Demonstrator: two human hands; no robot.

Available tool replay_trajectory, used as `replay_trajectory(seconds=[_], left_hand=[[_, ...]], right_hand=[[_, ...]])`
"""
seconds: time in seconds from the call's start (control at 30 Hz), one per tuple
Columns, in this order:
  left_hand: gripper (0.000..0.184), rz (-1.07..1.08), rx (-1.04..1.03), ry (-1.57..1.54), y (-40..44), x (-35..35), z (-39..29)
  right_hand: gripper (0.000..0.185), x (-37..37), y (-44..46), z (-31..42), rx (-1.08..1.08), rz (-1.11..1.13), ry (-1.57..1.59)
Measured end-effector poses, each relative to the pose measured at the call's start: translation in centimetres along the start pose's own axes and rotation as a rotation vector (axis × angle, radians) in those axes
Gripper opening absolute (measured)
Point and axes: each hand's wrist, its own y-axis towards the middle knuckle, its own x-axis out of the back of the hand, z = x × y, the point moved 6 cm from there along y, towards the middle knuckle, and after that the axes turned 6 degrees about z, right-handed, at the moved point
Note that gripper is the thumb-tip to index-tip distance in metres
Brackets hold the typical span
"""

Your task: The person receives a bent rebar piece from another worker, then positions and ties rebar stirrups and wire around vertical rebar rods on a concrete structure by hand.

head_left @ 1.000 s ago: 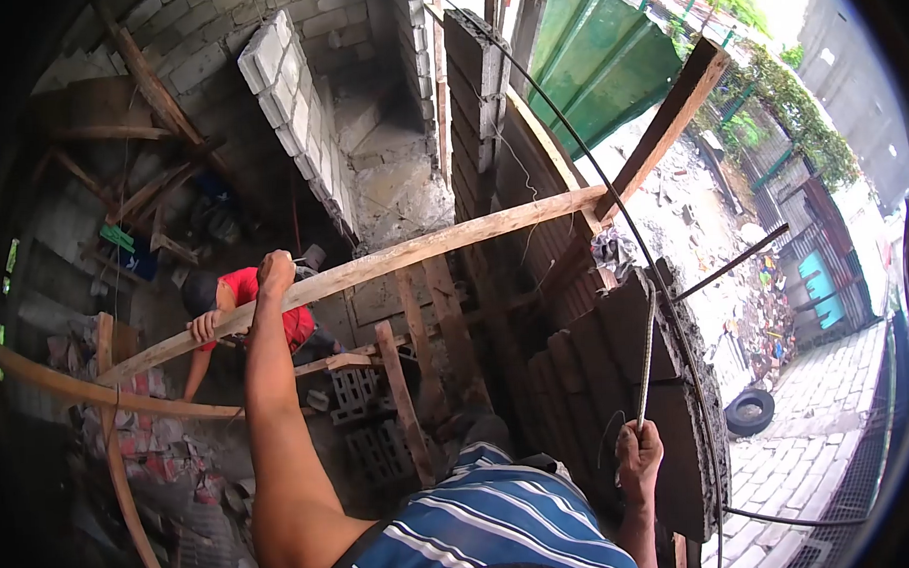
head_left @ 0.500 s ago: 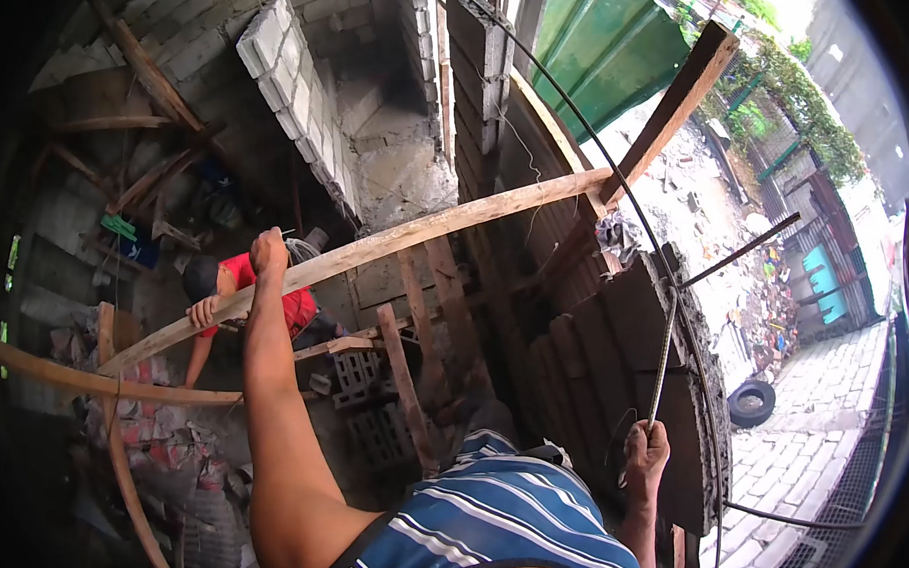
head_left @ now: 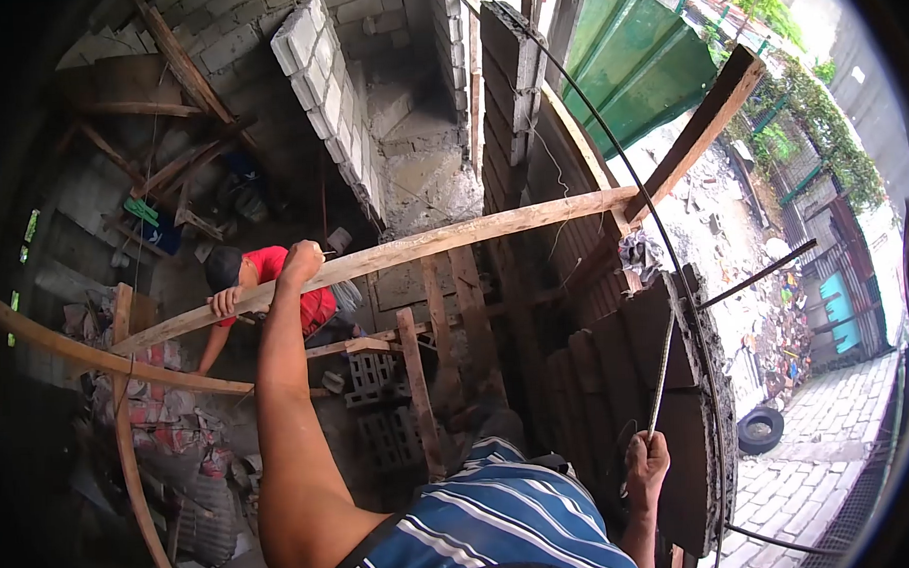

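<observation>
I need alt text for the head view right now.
The wearer's left hand is closed at a wooden beam; the right hand grips a thin metal rod. A co-worker in red, bent over, has one hand on the same beam.

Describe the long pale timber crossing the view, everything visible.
The long pale timber looks like rough, unpainted wood, slightly bowed, with darker stains. It slants across the view, right end at a dark post, left end near a curved plank. The left grip appears to rest on its edge; a co-worker's hand lies on it farther left.
</observation>
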Motion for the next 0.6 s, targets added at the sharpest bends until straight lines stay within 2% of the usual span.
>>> replay_trajectory(seconds=[0.07,0.2,0.27,0.33,0.4,0.43,0.47,0.53,0.57,0.6], left_hand=[[0.036,0.13,-0.137,-0.097,1.6,-2.3,1.3],[0.043,0.058,-0.226,-0.068,2.9,-4.8,2.8],[0.042,0.023,-0.013,-0.212,1.8,-3.4,2.0],[0.044,0.023,0.008,-0.197,4.1,-5.5,3.6],[0.043,0.098,0.098,-0.036,5.9,-6.5,3.8],[0.047,0.117,0.183,-0.116,5.5,-5.5,3.4],[0.047,0.116,0.172,-0.117,5.0,-4.5,2.5],[0.057,-0.014,0.396,-0.256,3.9,-3.6,3.5],[0.067,-0.111,0.45,-0.282,3.5,-3.2,3.5],[0.067,-0.111,0.445,-0.28,3.5,-2.6,3.3]], right_hand=[[0.012,-0.2,0.1,-0.5,0.007,0.003,-0.008],[0.011,-0.6,0.1,-0.2,0.012,0.008,-0.006],[0.011,-0.7,0.0,0.0,0.004,0.002,-0.005],[0.011,-0.7,-0.3,0.4,-0.004,-0.009,-0.006],[0.011,-0.6,-0.5,0.8,-0.005,-0.008,-0.048],[0.011,-0.5,-0.6,1.0,-0.004,-0.02,-0.05],[0.011,-0.4,-0.8,1.0,-0.016,-0.027,-0.031],[0.011,-0.3,-1.0,1.0,-0.029,-0.04,-0.011],[0.011,-0.3,-1.1,1.1,-0.023,-0.043,-0.01],[0.011,-0.4,-1.2,1.1,-0.018,-0.044,-0.009]])
